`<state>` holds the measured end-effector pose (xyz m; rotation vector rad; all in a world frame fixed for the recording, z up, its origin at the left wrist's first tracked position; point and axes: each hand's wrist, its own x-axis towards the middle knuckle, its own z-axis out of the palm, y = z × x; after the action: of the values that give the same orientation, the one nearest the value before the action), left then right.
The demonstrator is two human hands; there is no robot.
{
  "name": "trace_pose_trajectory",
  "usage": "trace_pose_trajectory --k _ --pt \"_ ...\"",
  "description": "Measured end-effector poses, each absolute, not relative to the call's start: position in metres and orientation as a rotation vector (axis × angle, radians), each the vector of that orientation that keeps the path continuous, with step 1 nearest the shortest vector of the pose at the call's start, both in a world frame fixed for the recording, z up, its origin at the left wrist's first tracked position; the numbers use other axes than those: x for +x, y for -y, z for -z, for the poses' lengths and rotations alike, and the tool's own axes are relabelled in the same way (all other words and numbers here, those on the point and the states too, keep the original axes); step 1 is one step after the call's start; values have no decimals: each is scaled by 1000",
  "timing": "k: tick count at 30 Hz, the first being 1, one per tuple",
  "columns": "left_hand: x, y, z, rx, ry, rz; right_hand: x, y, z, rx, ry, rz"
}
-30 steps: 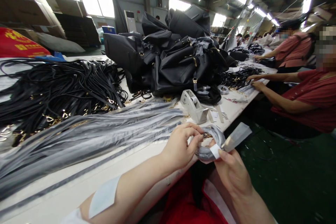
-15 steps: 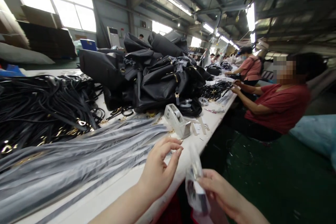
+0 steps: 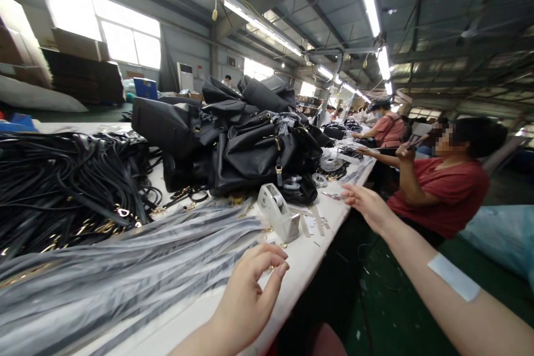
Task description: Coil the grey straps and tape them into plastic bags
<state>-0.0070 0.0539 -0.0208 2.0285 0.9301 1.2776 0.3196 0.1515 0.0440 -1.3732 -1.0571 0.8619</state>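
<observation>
Straps [image 3: 146,250] in translucent wrap lie across lower left of frame, tape dispenser [image 3: 275,212] just beside their right ends. Your left hand [image 3: 250,292], lower centre, half-curls, narrow gap at thumb; your right hand [image 3: 369,207], right of centre, extends, fingers loose.

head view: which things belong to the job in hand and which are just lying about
Likely the job's:
left hand, right hand
wrapped straps, beside the left hand
tape dispenser
loose black straps
wrapped coils

Apparently just lying about:
cardboard box
blue box
white sack
black bags, though their part is unclear
</observation>
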Motion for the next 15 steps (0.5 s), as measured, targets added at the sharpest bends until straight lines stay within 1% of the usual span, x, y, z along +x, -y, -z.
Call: trace_pose_trajectory --k 6,8,11,13,15 --pt "-11 -56 15 2044 -940 -1257 258 -105 44 -1466 1273 -1038" --pt "-11 -55 14 2082 -962 -1245 250 -91 63 -1483 1298 -1099" --pt "-11 -56 13 2218 -1053 -1116 247 -78 74 -1494 1311 -1155" --pt "-14 -60 14 2341 -1169 -928 247 -72 73 -1497 1327 -1178" --pt "-18 -66 17 2461 -1351 -657 247 -64 70 -1504 1350 -1197"
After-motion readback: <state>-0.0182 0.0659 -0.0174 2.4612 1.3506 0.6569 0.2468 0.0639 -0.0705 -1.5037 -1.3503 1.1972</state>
